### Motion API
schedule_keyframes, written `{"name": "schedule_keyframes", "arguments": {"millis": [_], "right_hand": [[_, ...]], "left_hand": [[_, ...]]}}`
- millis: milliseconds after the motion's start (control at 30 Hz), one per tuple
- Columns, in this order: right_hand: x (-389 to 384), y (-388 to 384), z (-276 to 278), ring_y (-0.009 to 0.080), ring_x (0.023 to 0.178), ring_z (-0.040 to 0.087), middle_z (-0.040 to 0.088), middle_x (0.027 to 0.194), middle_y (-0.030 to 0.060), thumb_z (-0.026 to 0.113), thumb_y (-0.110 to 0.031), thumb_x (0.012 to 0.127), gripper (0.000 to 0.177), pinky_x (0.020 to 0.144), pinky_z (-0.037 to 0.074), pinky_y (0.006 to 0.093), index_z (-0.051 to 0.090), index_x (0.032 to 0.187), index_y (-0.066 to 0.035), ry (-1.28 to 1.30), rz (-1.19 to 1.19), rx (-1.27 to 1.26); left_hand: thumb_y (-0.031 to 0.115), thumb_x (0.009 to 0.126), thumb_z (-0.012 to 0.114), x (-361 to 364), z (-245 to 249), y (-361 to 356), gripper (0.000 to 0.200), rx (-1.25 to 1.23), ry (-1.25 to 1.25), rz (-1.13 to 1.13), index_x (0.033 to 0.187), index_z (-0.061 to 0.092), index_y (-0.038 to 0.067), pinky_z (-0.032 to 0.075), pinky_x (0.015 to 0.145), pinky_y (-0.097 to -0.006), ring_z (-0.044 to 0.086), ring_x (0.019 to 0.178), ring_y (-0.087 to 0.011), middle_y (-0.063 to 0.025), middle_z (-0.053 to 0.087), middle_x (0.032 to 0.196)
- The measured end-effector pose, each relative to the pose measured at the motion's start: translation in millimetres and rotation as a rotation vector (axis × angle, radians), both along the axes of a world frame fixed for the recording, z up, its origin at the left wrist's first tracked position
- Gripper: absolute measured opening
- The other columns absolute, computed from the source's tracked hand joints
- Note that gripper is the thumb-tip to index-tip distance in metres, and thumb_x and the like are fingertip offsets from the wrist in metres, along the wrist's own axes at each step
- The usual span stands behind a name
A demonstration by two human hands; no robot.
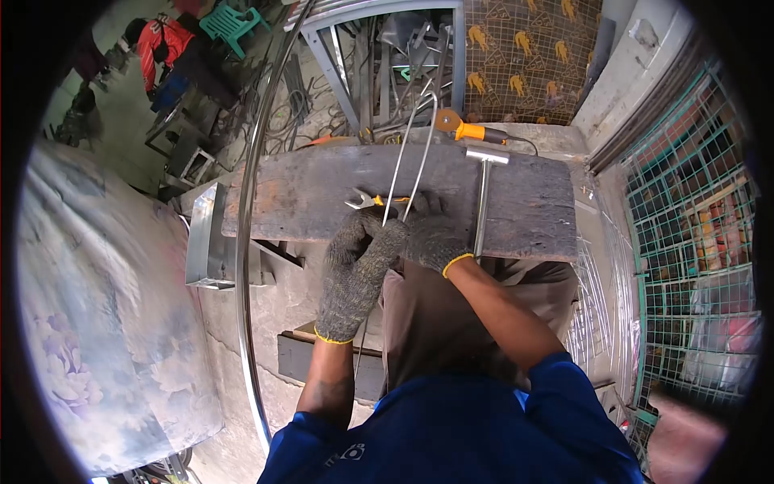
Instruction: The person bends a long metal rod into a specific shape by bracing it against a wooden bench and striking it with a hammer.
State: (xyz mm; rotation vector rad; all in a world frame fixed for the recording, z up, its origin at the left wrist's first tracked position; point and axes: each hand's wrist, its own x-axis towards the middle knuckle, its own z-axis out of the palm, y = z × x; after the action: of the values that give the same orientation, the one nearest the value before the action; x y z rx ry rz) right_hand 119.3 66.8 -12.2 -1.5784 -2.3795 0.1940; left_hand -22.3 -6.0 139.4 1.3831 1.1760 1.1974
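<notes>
Currently, the bent metal rod (425, 153) is rising from between the gloved hands, its two long legs leaning away beyond them and meeting at a narrow bend. Progress, as judged: the far bend is standing formed, while the near portion is undergoing handling; no finished shape is showing, so the amount left is not readable. The left hand (351, 262) is closing around the rod's near part; the right hand (435, 238) is meeting it, but its exact hold is escaping view. Both gloves are covering the near ends and any join there. Just beyond the hands, a yellow-handled tool (363, 199) is lying on the dark board (306, 181), partly hidden behind the rod and fingers. Right of the hands, a T-shaped metal piece (483, 202) is resting across the board; farther beyond, an orange grinder (476, 131) is lying idle-looking, its switch not resolving. Far left, another person (153, 52) is bending over work too small to identify.
</notes>
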Motion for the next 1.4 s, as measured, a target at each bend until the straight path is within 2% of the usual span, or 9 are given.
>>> {"name": "schedule_keyframes", "arguments": {"millis": [233,333,400,533,600,700,1033,1233,1400], "right_hand": [[-14,2,-26,0.0477,0.132,0.035,0.039,0.143,0.0250,0.070,-0.049,0.078,0.068,0.106,0.031,0.0621,0.055,0.130,-0.008,0.027,-0.006,-0.058],[-25,7,-62,0.0423,0.121,0.049,0.053,0.130,0.0239,0.069,-0.040,0.080,0.055,0.101,0.040,0.0562,0.059,0.124,-0.008,0.390,-0.029,0.067],[-25,17,-89,0.0317,0.094,0.063,0.065,0.106,0.0183,0.063,-0.036,0.085,0.039,0.086,0.050,0.0450,0.063,0.111,-0.006,1.232,-0.009,-0.421],[47,-35,17,0.0213,0.070,0.061,0.065,0.086,0.0111,0.060,-0.035,0.088,0.034,0.068,0.050,0.0349,0.064,0.097,-0.003,0.581,0.036,-0.401],[77,-73,54,0.0108,0.085,0.061,0.065,0.102,0.0051,0.063,-0.022,0.095,0.034,0.074,0.051,0.0264,0.058,0.123,-0.003,1.202,-0.110,-0.802],[113,-111,61,0.0132,0.068,0.055,0.061,0.084,0.0003,0.069,-0.018,0.091,0.020,0.066,0.048,0.0290,0.066,0.104,-0.004,1.569,-0.262,-0.436],[213,-171,153,0.0172,0.092,0.066,0.069,0.102,0.0066,0.074,-0.008,0.085,0.032,0.082,0.054,0.0320,0.064,0.115,-0.001,1.585,-0.312,-0.529],[216,-167,185,0.0270,0.098,0.062,0.064,0.102,0.0135,0.078,-0.014,0.079,0.031,0.087,0.049,0.0375,0.065,0.105,-0.002,0.763,-0.334,0.128],[234,-169,188,0.0297,0.092,0.061,0.062,0.097,0.0151,0.078,-0.019,0.079,0.030,0.079,0.048,0.0400,0.065,0.101,-0.003,0.868,-0.427,-0.029]], "left_hand": [[0.023,0.097,0.061,33,43,4,0.017,-0.166,0.002,0.018,0.099,0.060,0.007,0.036,0.045,-0.0204,0.048,0.053,-0.0034,-0.0024,0.065,0.080],[0.024,0.098,0.058,37,44,7,0.021,-0.104,0.012,-0.054,0.110,0.059,0.008,0.031,0.043,-0.0188,0.044,0.049,-0.0031,-0.0015,0.064,0.077],[0.024,0.099,0.055,42,50,7,0.024,-0.270,-0.021,-0.120,0.114,0.059,0.006,0.029,0.043,-0.0182,0.043,0.049,-0.0030,0.0002,0.062,0.073],[0.023,0.100,0.052,42,34,15,0.025,-0.126,0.035,-0.297,0.113,0.059,0.003,0.028,0.044,-0.0180,0.041,0.049,-0.0026,0.0017,0.058,0.069],[0.024,0.101,0.051,45,29,18,0.027,-0.079,0.125,-0.352,0.112,0.059,0.001,0.029,0.044,-0.0185,0.040,0.049,-0.0026,0.0017,0.055,0.068],[0.025,0.101,0.051,47,-1,34,0.029,-0.388,-0.348,-0.485,0.116,0.055,0.000,0.031,0.041,-0.0212,0.039,0.046,-0.0055,0.0002,0.049,0.066],[0.027,0.099,0.054,86,-31,40,0.032,-0.674,-0.745,-0.717,0.119,0.051,0.002,0.031,0.037,-0.0258,0.036,0.040,-0.0093,-0.0019,0.045,0.061],[0.027,0.099,0.055,92,-28,37,0.034,-0.659,-0.520,-0.574,0.121,0.052,0.001,0.029,0.036,-0.0232,0.036,0.039,-0.0085,-0.0018,0.047,0.061],[0.028,0.099,0.055,95,-22,33,0.034,-0.305,-0.144,-0.565,0.121,0.052,0.001,0.029,0.035,-0.0227,0.037,0.039,-0.0081,-0.0022,0.048,0.060]]}}
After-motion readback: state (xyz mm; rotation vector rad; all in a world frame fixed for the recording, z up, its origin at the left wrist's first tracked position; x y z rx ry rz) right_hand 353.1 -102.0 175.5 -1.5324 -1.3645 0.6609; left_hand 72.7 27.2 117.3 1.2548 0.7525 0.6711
